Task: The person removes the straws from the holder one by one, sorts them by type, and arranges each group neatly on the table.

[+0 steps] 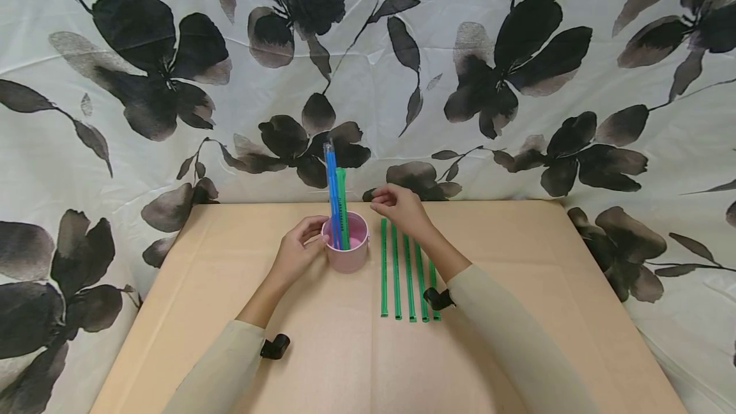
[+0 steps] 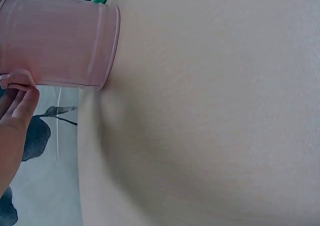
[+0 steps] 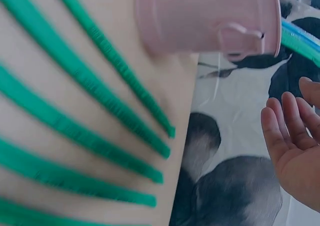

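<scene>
My left hand (image 1: 299, 249) grips the side of a small pink bucket (image 1: 348, 262), its fingers at the rim and by the ear on the bucket's wall. Upright inside lean slim blue sticks (image 1: 331, 190) and a green stick (image 1: 342, 203) with dark lettering. To the right of the bucket, my right hand (image 1: 402, 209) hovers above the table's far edge, holding nothing, its fingers loosely bent. Below it, several slim green sticks (image 1: 396, 273) lie side by side, pointing away from me. Raised lettering runs along these green sticks (image 3: 95, 86) in the right wrist view.
The table (image 1: 322, 350) has a tan covering with a fold line down its middle. Behind it hangs a white cloth (image 1: 391, 107) with dark flowers. A black wrist camera (image 1: 275, 346) sits on the left wrist, another camera (image 1: 439, 299) on the right.
</scene>
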`<state>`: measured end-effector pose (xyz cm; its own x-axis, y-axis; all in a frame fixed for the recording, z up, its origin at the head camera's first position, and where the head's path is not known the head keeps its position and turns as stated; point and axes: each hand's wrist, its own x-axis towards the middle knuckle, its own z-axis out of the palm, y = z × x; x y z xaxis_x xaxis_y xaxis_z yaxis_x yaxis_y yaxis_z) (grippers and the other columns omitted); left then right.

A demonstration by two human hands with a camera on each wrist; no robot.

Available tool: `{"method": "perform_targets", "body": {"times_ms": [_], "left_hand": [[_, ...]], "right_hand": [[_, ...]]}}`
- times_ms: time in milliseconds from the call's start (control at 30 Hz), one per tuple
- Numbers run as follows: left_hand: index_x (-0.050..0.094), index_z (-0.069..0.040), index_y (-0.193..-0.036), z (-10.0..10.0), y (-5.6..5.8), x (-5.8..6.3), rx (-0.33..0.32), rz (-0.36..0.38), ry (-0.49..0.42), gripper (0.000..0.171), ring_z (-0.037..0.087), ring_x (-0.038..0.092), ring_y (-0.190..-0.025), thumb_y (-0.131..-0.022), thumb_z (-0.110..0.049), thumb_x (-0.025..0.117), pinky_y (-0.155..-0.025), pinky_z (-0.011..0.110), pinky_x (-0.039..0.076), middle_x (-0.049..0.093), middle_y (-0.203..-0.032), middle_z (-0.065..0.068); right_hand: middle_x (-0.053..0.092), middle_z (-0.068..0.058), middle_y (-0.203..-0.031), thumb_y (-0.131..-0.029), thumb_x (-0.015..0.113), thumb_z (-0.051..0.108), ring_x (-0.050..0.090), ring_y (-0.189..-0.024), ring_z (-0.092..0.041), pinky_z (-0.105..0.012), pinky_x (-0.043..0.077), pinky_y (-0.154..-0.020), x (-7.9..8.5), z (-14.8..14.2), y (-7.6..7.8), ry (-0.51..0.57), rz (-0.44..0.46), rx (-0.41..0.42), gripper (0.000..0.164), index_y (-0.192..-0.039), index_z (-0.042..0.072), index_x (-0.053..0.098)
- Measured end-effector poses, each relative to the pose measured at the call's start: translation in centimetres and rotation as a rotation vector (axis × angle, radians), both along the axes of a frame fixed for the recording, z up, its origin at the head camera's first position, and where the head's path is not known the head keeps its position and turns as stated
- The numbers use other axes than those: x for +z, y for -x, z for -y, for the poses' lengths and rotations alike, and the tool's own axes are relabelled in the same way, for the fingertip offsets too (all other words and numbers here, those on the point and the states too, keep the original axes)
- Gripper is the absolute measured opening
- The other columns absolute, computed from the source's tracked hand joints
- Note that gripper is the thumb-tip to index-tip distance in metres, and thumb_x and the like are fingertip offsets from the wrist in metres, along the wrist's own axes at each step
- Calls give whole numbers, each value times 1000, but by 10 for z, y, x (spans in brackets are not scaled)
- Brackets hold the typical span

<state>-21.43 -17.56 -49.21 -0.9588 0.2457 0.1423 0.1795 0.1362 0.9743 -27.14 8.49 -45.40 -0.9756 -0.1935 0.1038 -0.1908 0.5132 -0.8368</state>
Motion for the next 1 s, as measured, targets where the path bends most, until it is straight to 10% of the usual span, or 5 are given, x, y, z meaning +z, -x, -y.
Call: {"method": "perform_targets", "body": {"times_ms": [500,1000], "left_hand": [[55,-2,-130,6,0,-8,-11,-36,-14,39,36,55,-122,-93,-11,63,-96,19,52,57,-132,20],[50,8,-130,1,-9,21,-24,-1,15,41,43,53,-123,-92,-2,61,-102,38,51,54,-133,28]], "right_hand": [[71,-8,-109,-91,68,17,68,-100,-19,-26,59,-84,7,56,12,78,32,78,34,-123,8,62],[70,-4,-100,-89,70,23,67,-92,-15,-25,58,-80,7,60,12,75,17,17,29,-114,11,63]]}}
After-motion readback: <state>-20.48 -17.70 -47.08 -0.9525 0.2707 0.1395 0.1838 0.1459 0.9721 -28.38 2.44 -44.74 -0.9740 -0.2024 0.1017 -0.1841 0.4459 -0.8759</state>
